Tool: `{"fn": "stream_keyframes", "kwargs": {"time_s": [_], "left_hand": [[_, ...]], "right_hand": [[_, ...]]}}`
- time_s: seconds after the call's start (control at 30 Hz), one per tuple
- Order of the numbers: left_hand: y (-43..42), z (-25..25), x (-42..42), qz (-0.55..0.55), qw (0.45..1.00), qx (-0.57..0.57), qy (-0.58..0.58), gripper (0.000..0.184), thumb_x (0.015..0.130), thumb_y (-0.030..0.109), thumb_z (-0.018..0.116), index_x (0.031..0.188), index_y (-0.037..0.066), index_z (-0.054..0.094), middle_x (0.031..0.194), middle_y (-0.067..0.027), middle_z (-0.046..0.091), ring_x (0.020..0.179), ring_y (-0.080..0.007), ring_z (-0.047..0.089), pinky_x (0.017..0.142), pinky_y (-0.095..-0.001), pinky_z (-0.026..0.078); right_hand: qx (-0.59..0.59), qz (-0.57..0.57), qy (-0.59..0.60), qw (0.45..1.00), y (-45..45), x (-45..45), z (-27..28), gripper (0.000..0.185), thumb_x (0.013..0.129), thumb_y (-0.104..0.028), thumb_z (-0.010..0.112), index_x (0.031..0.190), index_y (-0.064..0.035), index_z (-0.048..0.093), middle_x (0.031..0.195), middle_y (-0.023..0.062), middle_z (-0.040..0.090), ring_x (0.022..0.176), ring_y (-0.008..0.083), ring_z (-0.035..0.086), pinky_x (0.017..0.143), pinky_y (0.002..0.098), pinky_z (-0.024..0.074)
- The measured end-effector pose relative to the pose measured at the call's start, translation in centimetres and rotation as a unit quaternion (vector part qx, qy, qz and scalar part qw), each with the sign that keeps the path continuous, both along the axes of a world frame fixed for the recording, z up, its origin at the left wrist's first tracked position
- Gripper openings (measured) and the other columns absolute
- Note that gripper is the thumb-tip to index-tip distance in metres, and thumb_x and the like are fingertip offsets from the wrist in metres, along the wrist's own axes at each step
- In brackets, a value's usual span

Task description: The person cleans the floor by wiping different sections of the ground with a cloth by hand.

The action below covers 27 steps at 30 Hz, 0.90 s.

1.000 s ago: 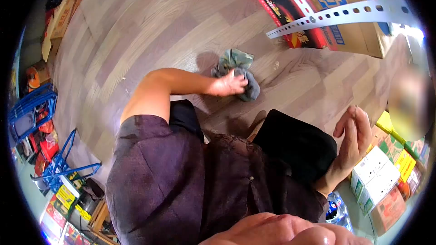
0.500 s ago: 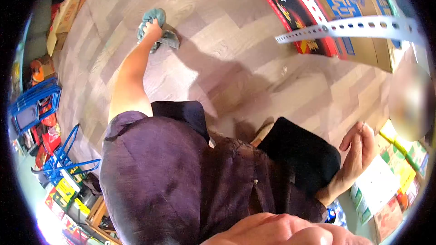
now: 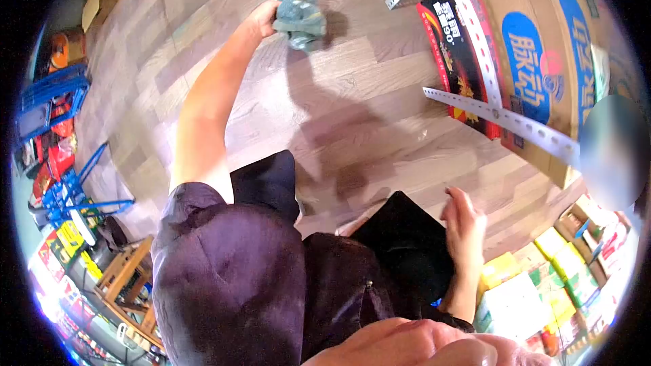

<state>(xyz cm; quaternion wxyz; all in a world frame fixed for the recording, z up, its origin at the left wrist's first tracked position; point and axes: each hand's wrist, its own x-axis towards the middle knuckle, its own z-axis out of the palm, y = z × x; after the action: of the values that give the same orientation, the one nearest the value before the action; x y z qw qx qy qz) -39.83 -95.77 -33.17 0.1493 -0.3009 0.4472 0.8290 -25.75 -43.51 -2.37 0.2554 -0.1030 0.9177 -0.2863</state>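
My left hand (image 3: 263, 19) reaches out at the upper left, closed on the edge of a crumpled grey-green cloth (image 3: 300, 17). The cloth is bunched and lies against the wood-look floor (image 3: 366, 61). Beside my right knee, my right hand (image 3: 465, 227) hangs in the air with its fingers loosely bent and slightly apart. Nothing shows in it.
Cardboard boxes (image 3: 525, 47) stand at the upper right, with white perforated metal strips (image 3: 505, 120) in front of them. Blue folding stools (image 3: 54, 98) and a wooden stool (image 3: 129, 281) are on the left. Yellow and green packages (image 3: 559, 257) sit at the lower right.
My left hand has moved the cloth to the right and farther away across the floor. The view has shifted, and my right hand appears closer in toward my knee.
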Motion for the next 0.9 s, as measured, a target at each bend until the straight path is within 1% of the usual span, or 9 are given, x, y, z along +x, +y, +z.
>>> {"fn": "stream_keyframes", "kwargs": {"time_s": [0.03, 0.17, 0.2, 0.27, 0.37, 0.47, 0.57, 0.73, 0.9], "left_hand": [[0.9, 2.2, 0.3, 0.029, 0.993, 0.110, -0.005, 0.028, 0.088, 0.010, 0.054, 0.114, -0.001, 0.056, 0.112, -0.0152, 0.062, 0.101, -0.0256, 0.062, 0.091, -0.0422, 0.052], [4.3, 9.4, 2.0, 0.062, 0.986, 0.153, 0.012, 0.026, 0.089, 0.010, 0.052, 0.110, -0.005, 0.057, 0.106, -0.0163, 0.063, 0.096, -0.0265, 0.064, 0.090, -0.0419, 0.053], [4.5, 10.0, 2.6, -0.012, 0.940, 0.327, 0.097, 0.031, 0.087, 0.007, 0.052, 0.115, -0.005, 0.054, 0.110, -0.0185, 0.062, 0.100, -0.0282, 0.063, 0.093, -0.0429, 0.051], [5.4, 13.0, 3.9, -0.058, 0.874, 0.457, 0.155, 0.040, 0.084, 0.003, 0.052, 0.123, -0.006, 0.050, 0.115, -0.0217, 0.061, 0.103, -0.0307, 0.063, 0.096, -0.0440, 0.050], [7.2, 17.9, 6.9, -0.023, 0.897, 0.421, 0.133, 0.047, 0.080, 0.004, 0.054, 0.126, -0.006, 0.048, 0.117, -0.0227, 0.060, 0.104, -0.0319, 0.062, 0.096, -0.0440, 0.049], [8.0, 22.9, 12.3, 0.095, 0.940, 0.328, 0.010, 0.033, 0.083, 0.010, 0.055, 0.111, -0.007, 0.058, 0.104, -0.0201, 0.065, 0.093, -0.0294, 0.066, 0.088, -0.0434, 0.053], [7.6, 21.0, 20.3, 0.197, 0.948, 0.214, -0.130, 0.028, 0.086, 0.012, 0.055, 0.109, -0.003, 0.059, 0.105, -0.0179, 0.064, 0.094, -0.0297, 0.065, 0.089, -0.0452, 0.052], [6.8, 26.9, 41.3, 0.408, 0.863, 0.170, -0.244, 0.020, 0.091, 0.017, 0.049, 0.095, 0.002, 0.062, 0.087, -0.0127, 0.067, 0.079, -0.0266, 0.067, 0.076, -0.0450, 0.056], [7.1, 41.4, 59.7, 0.496, 0.782, 0.155, -0.345, 0.021, 0.093, 0.020, 0.046, 0.099, 0.005, 0.061, 0.095, -0.0129, 0.065, 0.086, -0.0309, 0.066, 0.078, -0.0500, 0.055]], "right_hand": [[0.022, 0.025, -0.021, 0.999, -0.8, -0.7, 0.0, 0.019, 0.087, -0.002, 0.054, 0.105, -0.0039, 0.061, 0.072, 0.0174, 0.062, 0.063, 0.0300, 0.063, 0.060, 0.0373, 0.0501], [0.074, 0.099, -0.098, 0.987, -1.5, -1.1, -1.6, 0.017, 0.091, -0.012, 0.052, 0.105, -0.0067, 0.061, 0.079, 0.0217, 0.064, 0.073, 0.0378, 0.063, 0.064, 0.0440, 0.0500], [0.091, 0.118, -0.126, 0.981, -1.6, -1.0, -1.9, 0.018, 0.092, -0.015, 0.050, 0.105, -0.0081, 0.061, 0.081, 0.0226, 0.064, 0.076, 0.0397, 0.063, 0.066, 0.0465, 0.0497], [0.092, 0.145, -0.102, 0.980, -1.5, -0.2, -2.8, 0.019, 0.092, -0.015, 0.048, 0.104, -0.0071, 0.060, 0.072, 0.0189, 0.063, 0.071, 0.0368, 0.064, 0.064, 0.0447, 0.0490], [0.110, 0.166, -0.101, 0.975, -0.8, 1.1, -4.5, 0.025, 0.091, -0.018, 0.042, 0.104, -0.0064, 0.060, 0.063, 0.0149, 0.062, 0.067, 0.0353, 0.064, 0.063, 0.0453, 0.0484], [0.138, 0.144, -0.170, 0.965, -0.4, 2.7, -5.0, 0.023, 0.092, -0.020, 0.045, 0.102, -0.0073, 0.061, 0.082, 0.0255, 0.064, 0.081, 0.0451, 0.062, 0.071, 0.0528, 0.0487], [0.157, 0.152, -0.168, 0.961, 0.5, 5.5, -4.6, 0.023, 0.093, -0.022, 0.044, 0.099, -0.0071, 0.060, 0.077, 0.0223, 0.065, 0.076, 0.0426, 0.063, 0.069, 0.0513, 0.0493], [0.110, 0.099, -0.131, 0.980, -2.3, 10.5, 5.6, 0.024, 0.095, -0.023, 0.042, 0.091, -0.0077, 0.060, 0.065, 0.0130, 0.065, 0.064, 0.0352, 0.064, 0.062, 0.0458, 0.0500], [0.054, 0.046, -0.182, 0.981, -2.8, 14.9, 13.9, 0.023, 0.095, -0.022, 0.046, 0.087, -0.0054, 0.060, 0.065, 0.0091, 0.067, 0.058, 0.0240, 0.065, 0.059, 0.0388, 0.0517]]}}
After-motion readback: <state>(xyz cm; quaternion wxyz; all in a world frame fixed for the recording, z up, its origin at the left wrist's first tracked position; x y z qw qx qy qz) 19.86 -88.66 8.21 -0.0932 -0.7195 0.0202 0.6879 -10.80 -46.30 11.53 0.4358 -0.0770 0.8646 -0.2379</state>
